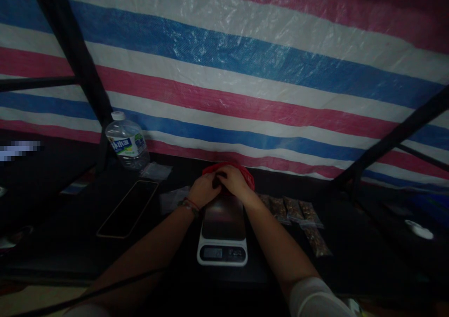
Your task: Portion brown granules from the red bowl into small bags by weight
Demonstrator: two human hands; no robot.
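My left hand (204, 190) and my right hand (233, 181) meet over a red plastic bag (248, 176) behind the scale. The fingers of both are bent and drawn together. What they pinch, if anything, is hidden by the hands and the dim light. Just in front lies a white kitchen scale (222, 235) with a dark, shiny plate and a lit display whose digits are hard to read. Part of its far end is under my hands. Beside my left wrist are clear flat plastic bags (171, 200). Right of my right forearm are several small filled bags (293, 208) with brownish contents.
A black phone (129, 209) lies on the dark table to the left. Behind it stands a clear plastic bottle (126, 141), with another clear bag (156, 170) near its base. Dark metal bars (72, 41) slant up on both sides before a striped plastic sheet (245, 69).
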